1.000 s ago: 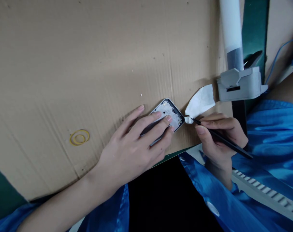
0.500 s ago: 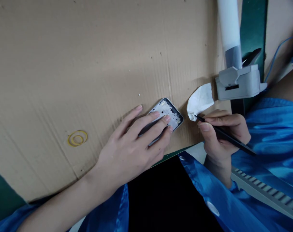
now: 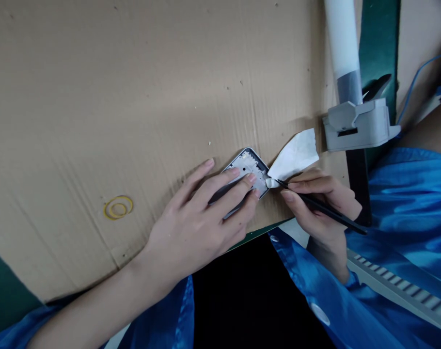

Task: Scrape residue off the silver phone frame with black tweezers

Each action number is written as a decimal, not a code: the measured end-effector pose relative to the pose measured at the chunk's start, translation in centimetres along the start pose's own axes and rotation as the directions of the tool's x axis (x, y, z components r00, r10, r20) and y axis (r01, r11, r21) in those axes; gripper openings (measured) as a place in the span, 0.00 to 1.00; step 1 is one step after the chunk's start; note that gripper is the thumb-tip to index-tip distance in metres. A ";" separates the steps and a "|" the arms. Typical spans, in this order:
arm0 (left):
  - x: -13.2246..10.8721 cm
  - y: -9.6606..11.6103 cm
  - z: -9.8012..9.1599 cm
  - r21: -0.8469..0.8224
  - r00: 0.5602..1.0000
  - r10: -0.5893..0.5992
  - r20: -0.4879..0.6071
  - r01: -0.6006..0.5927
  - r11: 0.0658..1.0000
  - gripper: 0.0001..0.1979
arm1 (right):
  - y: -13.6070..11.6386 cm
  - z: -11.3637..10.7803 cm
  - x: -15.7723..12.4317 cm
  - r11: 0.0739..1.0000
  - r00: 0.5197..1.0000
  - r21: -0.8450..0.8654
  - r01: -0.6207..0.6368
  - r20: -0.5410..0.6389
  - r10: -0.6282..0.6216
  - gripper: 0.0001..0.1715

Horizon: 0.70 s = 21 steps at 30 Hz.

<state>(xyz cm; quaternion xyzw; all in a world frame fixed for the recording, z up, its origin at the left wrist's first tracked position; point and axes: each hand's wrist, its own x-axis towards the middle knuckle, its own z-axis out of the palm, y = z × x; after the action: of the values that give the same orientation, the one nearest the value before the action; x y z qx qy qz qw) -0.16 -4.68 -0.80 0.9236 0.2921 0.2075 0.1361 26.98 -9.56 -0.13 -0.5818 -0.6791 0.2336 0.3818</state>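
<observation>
- The phone frame (image 3: pixel 250 167), a pale grey shell with rounded corners and its inner side up, lies tilted on the cardboard sheet (image 3: pixel 97 97). It sits close to the sheet's near edge, between the two hands.
- The left hand (image 3: pixel 202 218) lies palm down over the frame's near half. Its fingers are stretched out and a little apart, and three fingertips press flat on the frame without curling round it. The forefinger rests on the cardboard just beside it.
- The right hand (image 3: pixel 322 206) is pinched together on a thin black tool (image 3: pixel 325 211), held like a pen between thumb and forefingers. The shaft runs back over the hand to the right.
- The tool's tip meets the folded corner of a white wipe (image 3: pixel 295 154) at the frame's right corner, where the wipe touches the frame. The rest of the wipe fans up and to the right, hiding a little of that corner. Whether the tip clamps the wipe or only presses it cannot be told.
- Both forearms wear shiny blue sleeves (image 3: pixel 405 203).
- Just beyond the right hand a grey clamp (image 3: pixel 358 125) grips the sheet's edge, with a white tube (image 3: pixel 342 39) rising from it.
- Two yellow rubber bands (image 3: pixel 118 207) lie on the cardboard, well apart to the left of the left hand.
- A blue cable (image 3: pixel 413 87) runs at the far right.
</observation>
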 end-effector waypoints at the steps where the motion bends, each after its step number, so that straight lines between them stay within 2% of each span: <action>1: 0.0 0.0 0.0 -0.001 1.000 -0.001 0.004 0.001 1.000 0.20 | -0.1 0.0 0.0 1.000 1.000 -0.013 -0.012 0.007 0.012 0.13; 9: 0.0 0.1 0.5 0.013 1.000 0.003 -0.030 -0.003 1.000 0.19 | -0.5 0.6 0.7 0.999 0.999 -0.051 -0.015 0.039 0.017 0.11; 15: -0.1 0.1 0.8 0.004 0.998 -0.001 -0.064 0.002 1.000 0.17 | -0.4 0.3 0.9 1.000 0.994 0.003 -0.027 0.106 0.026 0.10; 21: 0.0 0.1 0.6 0.023 0.998 0.006 -0.057 -0.005 1.000 0.17 | 0.2 0.3 0.8 1.000 1.000 -0.022 -0.015 0.017 0.015 0.09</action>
<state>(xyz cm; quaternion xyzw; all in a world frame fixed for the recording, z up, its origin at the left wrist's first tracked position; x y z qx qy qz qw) 0.21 -4.83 -1.28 0.9196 0.2958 0.2306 0.1169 26.79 -8.67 -0.26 -0.5890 -0.6806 0.2338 0.3677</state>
